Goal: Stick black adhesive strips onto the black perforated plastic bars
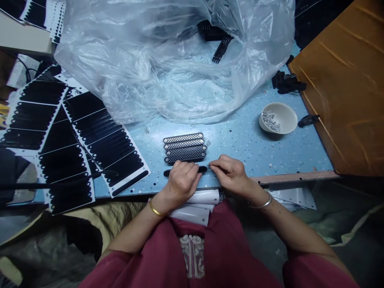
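My left hand (183, 182) is closed over a narrow black strip with rounded ends (203, 169), pressing it near the table's front edge. Both ends of the strip stick out from under the fingers. Just right of it, my right hand (228, 173) makes a pinch with thumb and forefinger. A tiny dark tip shows at the fingertips, too small to name. Directly beyond my left hand, several black bars with a lattice pattern (184, 147) lie side by side, a round metal-coloured spot at their ends.
A white bowl (288, 118) of small shiny metal pieces stands right. Sheets of black die-cut strips (105, 140) overlap at left. A big clear plastic bag (135, 76) covers the back, with black plastic parts (221, 50) by its opening. An orange-brown panel (345, 88) borders the right.
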The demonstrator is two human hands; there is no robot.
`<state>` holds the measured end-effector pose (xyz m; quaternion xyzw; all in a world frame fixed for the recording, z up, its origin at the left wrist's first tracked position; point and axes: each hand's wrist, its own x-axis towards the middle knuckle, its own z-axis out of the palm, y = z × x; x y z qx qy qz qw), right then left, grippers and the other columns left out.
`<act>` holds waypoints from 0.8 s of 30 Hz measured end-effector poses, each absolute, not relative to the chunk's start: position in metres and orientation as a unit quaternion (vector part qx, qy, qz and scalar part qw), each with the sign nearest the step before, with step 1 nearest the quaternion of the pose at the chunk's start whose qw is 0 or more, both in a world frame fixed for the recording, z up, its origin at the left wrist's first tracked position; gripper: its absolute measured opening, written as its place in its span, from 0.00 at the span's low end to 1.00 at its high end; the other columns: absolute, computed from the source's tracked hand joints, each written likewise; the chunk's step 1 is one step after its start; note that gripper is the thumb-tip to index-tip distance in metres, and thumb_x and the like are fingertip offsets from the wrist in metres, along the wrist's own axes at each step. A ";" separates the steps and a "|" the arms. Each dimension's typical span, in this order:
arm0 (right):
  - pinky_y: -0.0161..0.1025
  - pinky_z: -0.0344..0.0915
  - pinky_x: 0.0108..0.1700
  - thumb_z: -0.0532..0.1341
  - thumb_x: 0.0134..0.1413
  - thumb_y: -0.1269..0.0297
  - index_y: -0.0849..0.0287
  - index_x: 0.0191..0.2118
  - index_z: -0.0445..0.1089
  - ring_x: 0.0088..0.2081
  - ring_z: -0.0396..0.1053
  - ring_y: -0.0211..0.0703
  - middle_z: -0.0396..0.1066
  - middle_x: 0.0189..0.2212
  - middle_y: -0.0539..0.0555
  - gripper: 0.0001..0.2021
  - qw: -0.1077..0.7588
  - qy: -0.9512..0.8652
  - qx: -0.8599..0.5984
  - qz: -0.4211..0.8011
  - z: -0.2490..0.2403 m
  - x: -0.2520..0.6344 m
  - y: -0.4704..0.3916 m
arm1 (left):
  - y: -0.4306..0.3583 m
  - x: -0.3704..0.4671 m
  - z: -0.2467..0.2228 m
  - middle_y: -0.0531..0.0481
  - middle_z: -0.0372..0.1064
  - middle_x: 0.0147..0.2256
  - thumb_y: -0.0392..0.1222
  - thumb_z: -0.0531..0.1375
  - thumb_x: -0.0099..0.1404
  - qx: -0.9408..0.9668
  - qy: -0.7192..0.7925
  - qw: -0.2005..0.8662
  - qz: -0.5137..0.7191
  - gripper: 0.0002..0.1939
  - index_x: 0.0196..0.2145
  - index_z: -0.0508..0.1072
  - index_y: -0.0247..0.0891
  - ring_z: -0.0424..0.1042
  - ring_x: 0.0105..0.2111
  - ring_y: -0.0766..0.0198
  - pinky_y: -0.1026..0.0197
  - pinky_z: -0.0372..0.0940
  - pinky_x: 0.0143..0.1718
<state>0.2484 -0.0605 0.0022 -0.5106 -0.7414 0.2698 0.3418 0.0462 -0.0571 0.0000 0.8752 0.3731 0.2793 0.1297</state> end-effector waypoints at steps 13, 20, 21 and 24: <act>0.35 0.62 0.27 0.58 0.57 0.70 0.56 0.33 0.76 0.25 0.66 0.38 0.68 0.22 0.51 0.09 0.325 -0.757 -0.491 0.284 0.001 0.250 -0.058 | -0.058 0.046 0.002 0.41 0.74 0.35 0.36 0.54 0.68 0.874 0.378 0.142 0.271 0.08 0.43 0.70 0.33 0.72 0.35 0.56 0.53 0.62 0.35; 0.34 0.61 0.26 0.57 0.57 0.71 0.58 0.32 0.76 0.24 0.65 0.37 0.66 0.21 0.51 0.09 0.318 -0.770 -0.475 0.283 0.003 0.249 -0.056 | -0.058 0.045 0.001 0.41 0.74 0.35 0.35 0.54 0.68 0.876 0.375 0.139 0.271 0.07 0.42 0.69 0.32 0.72 0.35 0.56 0.53 0.62 0.36; 0.34 0.60 0.26 0.57 0.57 0.71 0.57 0.31 0.76 0.24 0.65 0.37 0.65 0.21 0.51 0.10 0.313 -0.772 -0.475 0.283 0.004 0.249 -0.055 | -0.058 0.045 0.001 0.41 0.74 0.35 0.35 0.54 0.68 0.876 0.376 0.138 0.270 0.07 0.42 0.69 0.32 0.72 0.35 0.56 0.53 0.62 0.36; 0.34 0.59 0.25 0.57 0.57 0.72 0.57 0.31 0.75 0.23 0.64 0.36 0.65 0.21 0.50 0.09 0.326 -0.769 -0.473 0.279 0.008 0.246 -0.057 | -0.058 0.045 0.000 0.41 0.74 0.35 0.36 0.54 0.68 0.875 0.378 0.137 0.270 0.08 0.43 0.69 0.32 0.72 0.35 0.56 0.52 0.62 0.36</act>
